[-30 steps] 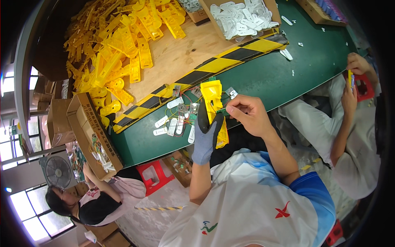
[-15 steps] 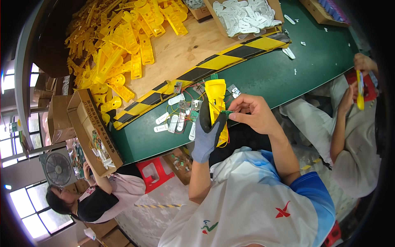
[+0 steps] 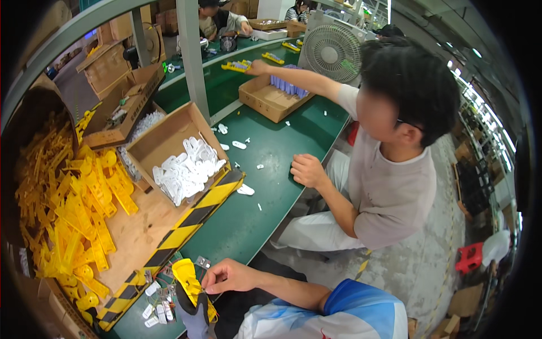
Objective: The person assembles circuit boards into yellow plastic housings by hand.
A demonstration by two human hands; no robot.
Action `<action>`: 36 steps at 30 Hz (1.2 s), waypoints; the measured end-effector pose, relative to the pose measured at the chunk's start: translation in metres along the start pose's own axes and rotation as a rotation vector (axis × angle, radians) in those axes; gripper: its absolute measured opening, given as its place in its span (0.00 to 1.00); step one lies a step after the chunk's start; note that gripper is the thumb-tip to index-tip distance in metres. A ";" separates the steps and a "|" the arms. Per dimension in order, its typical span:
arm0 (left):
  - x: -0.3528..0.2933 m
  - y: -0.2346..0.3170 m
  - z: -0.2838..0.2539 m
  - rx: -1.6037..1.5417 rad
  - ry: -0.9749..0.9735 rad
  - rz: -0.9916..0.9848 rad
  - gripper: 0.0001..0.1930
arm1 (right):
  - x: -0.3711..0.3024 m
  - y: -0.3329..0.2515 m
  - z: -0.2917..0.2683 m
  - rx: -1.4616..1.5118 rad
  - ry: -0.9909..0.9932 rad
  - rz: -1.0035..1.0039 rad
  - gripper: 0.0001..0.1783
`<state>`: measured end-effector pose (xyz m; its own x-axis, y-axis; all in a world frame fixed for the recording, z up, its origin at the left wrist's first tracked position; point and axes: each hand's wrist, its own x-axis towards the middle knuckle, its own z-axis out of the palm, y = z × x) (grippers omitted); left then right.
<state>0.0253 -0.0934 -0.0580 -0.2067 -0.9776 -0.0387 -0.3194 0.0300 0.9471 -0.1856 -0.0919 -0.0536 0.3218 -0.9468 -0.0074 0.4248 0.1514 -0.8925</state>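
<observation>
View swung up the belt; gloved left hand (image 3: 195,316) and bare right hand (image 3: 226,277) fingers gripping yellow part (image 3: 186,277) at table edge (image 3: 265,237).

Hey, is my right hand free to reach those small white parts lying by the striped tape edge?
Probably not right away: the right hand is pinching at the yellow part that the gloved left hand holds. Otherwise the green table between it and the white parts looks unobstructed.

Yellow plastic part (image 3: 189,282), elongated, upright w/ slight tilt, above green table edge, bottom centre.
</observation>
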 end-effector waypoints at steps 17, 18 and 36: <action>0.004 -0.002 0.006 -0.060 0.027 0.045 0.32 | 0.003 0.002 -0.001 0.052 0.030 -0.015 0.09; 0.006 -0.001 0.008 -0.034 0.025 0.065 0.32 | 0.002 0.002 -0.001 0.053 0.028 -0.017 0.09; -0.005 0.013 0.002 -0.539 -0.030 -0.067 0.44 | 0.012 -0.015 0.021 -0.227 0.019 0.072 0.14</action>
<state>0.0202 -0.0877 -0.0460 -0.2309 -0.9672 -0.1062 0.1852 -0.1509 0.9710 -0.1704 -0.0996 -0.0313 0.3276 -0.9413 -0.0818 0.1992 0.1534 -0.9679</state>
